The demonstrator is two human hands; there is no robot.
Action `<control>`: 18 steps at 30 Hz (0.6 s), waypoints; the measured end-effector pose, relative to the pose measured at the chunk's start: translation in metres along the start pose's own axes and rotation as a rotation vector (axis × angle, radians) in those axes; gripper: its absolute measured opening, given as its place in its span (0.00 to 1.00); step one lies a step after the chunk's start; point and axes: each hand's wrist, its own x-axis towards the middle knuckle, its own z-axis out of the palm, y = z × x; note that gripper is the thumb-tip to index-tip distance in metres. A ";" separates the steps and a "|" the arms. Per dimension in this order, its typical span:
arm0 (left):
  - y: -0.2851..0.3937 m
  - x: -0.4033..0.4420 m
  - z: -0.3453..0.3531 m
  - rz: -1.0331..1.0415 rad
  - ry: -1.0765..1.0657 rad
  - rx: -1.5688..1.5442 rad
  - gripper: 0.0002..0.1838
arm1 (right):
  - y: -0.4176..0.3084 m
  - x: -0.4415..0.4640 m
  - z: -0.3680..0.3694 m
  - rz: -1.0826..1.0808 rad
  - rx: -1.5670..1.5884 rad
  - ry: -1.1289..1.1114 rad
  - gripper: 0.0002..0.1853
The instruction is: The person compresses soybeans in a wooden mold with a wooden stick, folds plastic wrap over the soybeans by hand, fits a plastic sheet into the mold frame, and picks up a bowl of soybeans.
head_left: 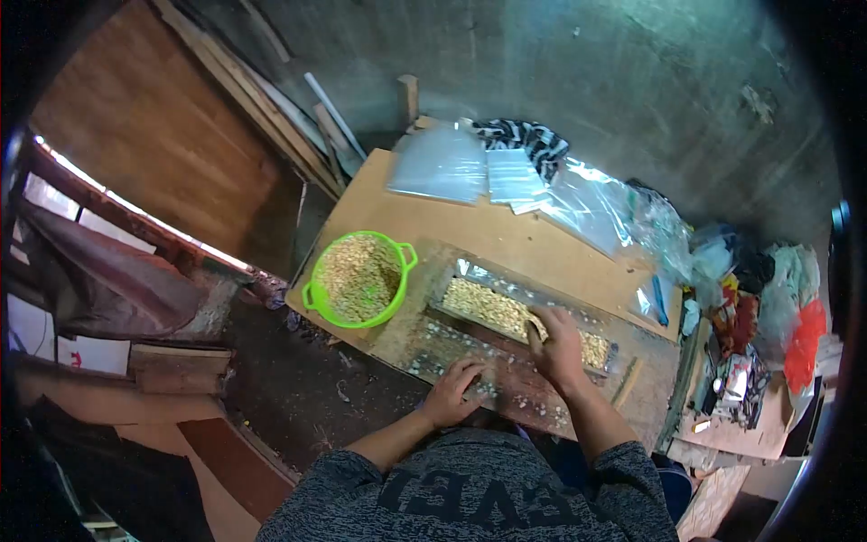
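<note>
My right hand is over a long, narrow tray, its bent fingers touching the small pale pieces that fill it. They look like chopped nuts or dried kernels, too small to name surely. The thumb stands a little apart from the fingers, and I see nothing held between them. My left hand rests at the near edge of the wooden board, loosely curved, thumb apart and holding nothing visible. Left of the tray stands a bright green colander with two handles, heaped with the same pale pieces.
Clear plastic bags lie in stacks along the table's far side. A patterned black-and-white cloth is behind them. A blue pen-like object and a wooden stick lie to the right. Mixed packets and a red bag crowd the right side.
</note>
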 end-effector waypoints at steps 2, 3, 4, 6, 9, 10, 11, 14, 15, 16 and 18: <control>-0.006 -0.012 -0.009 -0.044 -0.030 -0.037 0.29 | -0.029 0.020 0.021 -0.067 0.110 -0.112 0.12; -0.008 -0.017 -0.014 -0.053 -0.021 -0.033 0.29 | -0.042 0.030 0.033 -0.104 0.153 -0.156 0.12; -0.008 -0.021 -0.021 -0.040 -0.039 -0.013 0.29 | -0.056 0.041 0.046 -0.141 0.196 -0.200 0.12; -0.010 -0.031 -0.029 -0.038 -0.054 0.009 0.28 | -0.081 0.059 0.076 -0.268 0.220 -0.215 0.12; -0.011 -0.044 -0.044 -0.105 -0.070 0.032 0.27 | -0.117 0.081 0.120 -0.336 0.217 -0.254 0.11; -0.009 -0.047 -0.051 -0.120 -0.066 0.018 0.27 | -0.127 0.087 0.134 -0.322 0.158 -0.395 0.10; -0.009 -0.050 -0.058 -0.134 -0.064 0.005 0.27 | -0.135 0.093 0.148 -0.306 0.096 -0.534 0.11; -0.019 -0.060 -0.069 -0.171 -0.024 -0.031 0.27 | -0.148 0.103 0.198 -0.350 -0.146 -0.691 0.12; -0.022 -0.062 -0.073 -0.164 -0.038 -0.034 0.27 | -0.156 0.110 0.205 -0.334 -0.150 -0.687 0.12; -0.024 -0.065 -0.077 -0.157 -0.020 0.000 0.26 | -0.163 0.115 0.212 -0.298 -0.197 -0.800 0.12; -0.029 -0.071 -0.083 -0.136 -0.030 0.020 0.25 | -0.170 0.116 0.223 -0.225 -0.250 -0.910 0.12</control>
